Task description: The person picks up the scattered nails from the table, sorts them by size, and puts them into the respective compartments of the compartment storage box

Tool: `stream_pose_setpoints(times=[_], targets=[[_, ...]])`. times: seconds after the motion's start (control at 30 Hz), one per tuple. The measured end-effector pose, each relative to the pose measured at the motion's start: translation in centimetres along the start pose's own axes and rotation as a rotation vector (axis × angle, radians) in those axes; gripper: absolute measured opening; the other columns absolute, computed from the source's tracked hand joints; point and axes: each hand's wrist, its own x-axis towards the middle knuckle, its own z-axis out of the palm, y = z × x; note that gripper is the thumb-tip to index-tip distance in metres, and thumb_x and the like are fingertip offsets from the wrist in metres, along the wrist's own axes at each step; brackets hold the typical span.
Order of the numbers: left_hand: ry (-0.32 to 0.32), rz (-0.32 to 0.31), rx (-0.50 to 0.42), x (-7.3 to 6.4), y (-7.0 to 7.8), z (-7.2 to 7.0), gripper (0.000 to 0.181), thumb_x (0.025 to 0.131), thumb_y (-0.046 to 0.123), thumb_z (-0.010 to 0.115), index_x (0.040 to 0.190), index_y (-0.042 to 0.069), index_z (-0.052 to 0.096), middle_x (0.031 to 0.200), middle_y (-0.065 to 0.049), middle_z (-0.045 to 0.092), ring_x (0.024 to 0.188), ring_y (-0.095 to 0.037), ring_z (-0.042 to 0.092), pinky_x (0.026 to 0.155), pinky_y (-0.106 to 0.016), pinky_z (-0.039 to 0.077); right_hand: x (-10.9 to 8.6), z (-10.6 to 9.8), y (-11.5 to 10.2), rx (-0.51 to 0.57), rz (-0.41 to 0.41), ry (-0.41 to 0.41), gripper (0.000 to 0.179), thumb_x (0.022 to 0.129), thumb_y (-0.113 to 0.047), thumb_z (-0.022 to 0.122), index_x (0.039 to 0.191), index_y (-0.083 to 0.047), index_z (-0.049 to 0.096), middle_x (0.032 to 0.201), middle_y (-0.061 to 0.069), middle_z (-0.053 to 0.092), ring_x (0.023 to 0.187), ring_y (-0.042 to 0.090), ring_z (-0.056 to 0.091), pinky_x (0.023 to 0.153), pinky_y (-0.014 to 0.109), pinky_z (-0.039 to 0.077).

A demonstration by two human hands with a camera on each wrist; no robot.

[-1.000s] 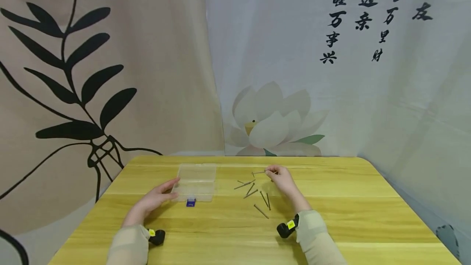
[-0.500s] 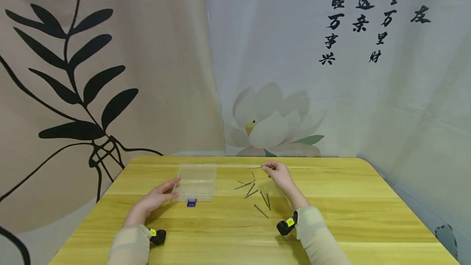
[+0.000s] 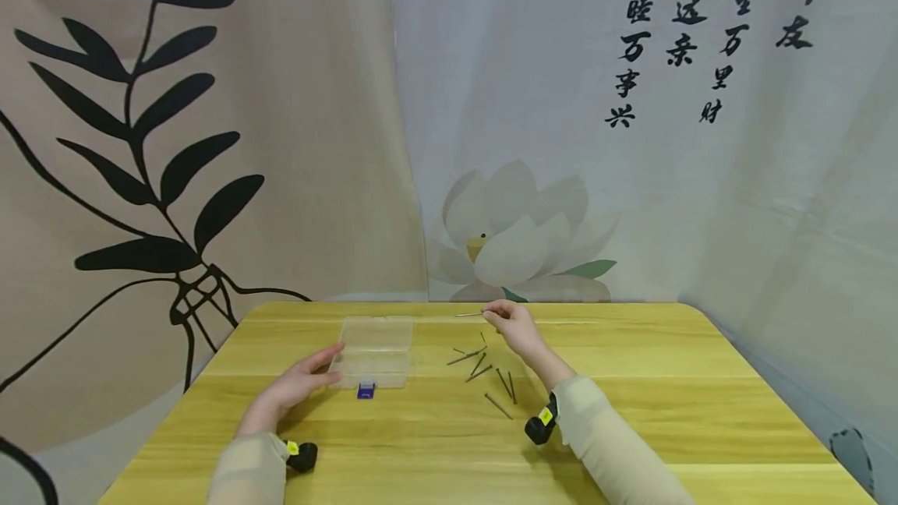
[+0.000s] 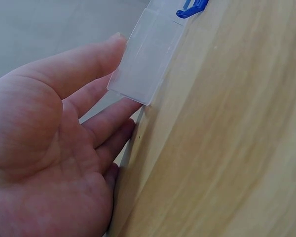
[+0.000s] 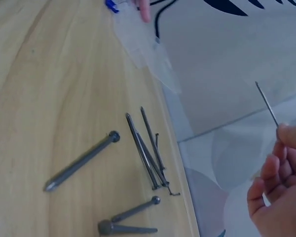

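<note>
My right hand (image 3: 517, 327) pinches a thin metal nail (image 3: 469, 315) between thumb and fingertips, held up above the far part of the table. In the right wrist view the nail (image 5: 267, 104) points away from the fingers, its other end hidden in the grip. On the left, my left hand (image 3: 298, 380) touches the side of a clear plastic box (image 3: 375, 331) with relaxed fingers and thumb. The box lies with its lid back and has a blue latch (image 3: 365, 390) at the front. Close up, the thumb and fingertips rest right at the box's end (image 4: 140, 64).
Several loose nails of different sizes lie between the hands, among them a thick one (image 5: 81, 162) and a lone nail (image 3: 499, 406) nearest the front. The wooden table (image 3: 421, 450) ends at a printed curtain (image 3: 337, 139).
My right hand has lifted the nail from beside the others and carried it up and left, towards the box. My left hand has stayed at the box's side.
</note>
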Motion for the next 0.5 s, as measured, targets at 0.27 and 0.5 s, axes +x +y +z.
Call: stream_pose_setpoints(times=[0.27,0.5], targets=[[0.023,-0.031,0.005,0.2,-0.2,0.1,0.066,0.097,0.022,0.06,0.153,0.007,0.027,0.155,-0.025,0.021,0.141,-0.047,0.015,0.108,-0.066,0.018,1.0,1.8,-0.7,-0.037,-0.068,-0.029,0.016,0.095,-0.012,0.063,0.103,0.0,0.07,0.087,0.002,0.063,0.073,0.017,0.052,0.064,0.031,0.046],[0.035,-0.035,-0.003,0.5,-0.5,0.1,0.066,0.097,0.023,0.06,0.153,0.007,0.028,0.156,-0.024,0.022,0.142,-0.046,0.014,0.109,-0.066,0.016,1.5,3.8,-0.7,-0.059,-0.107,-0.081,0.013,0.096,-0.013,0.063,0.099,-0.003,0.07,0.087,0.002,0.062,0.073,0.015,0.049,0.063,0.029,0.044]])
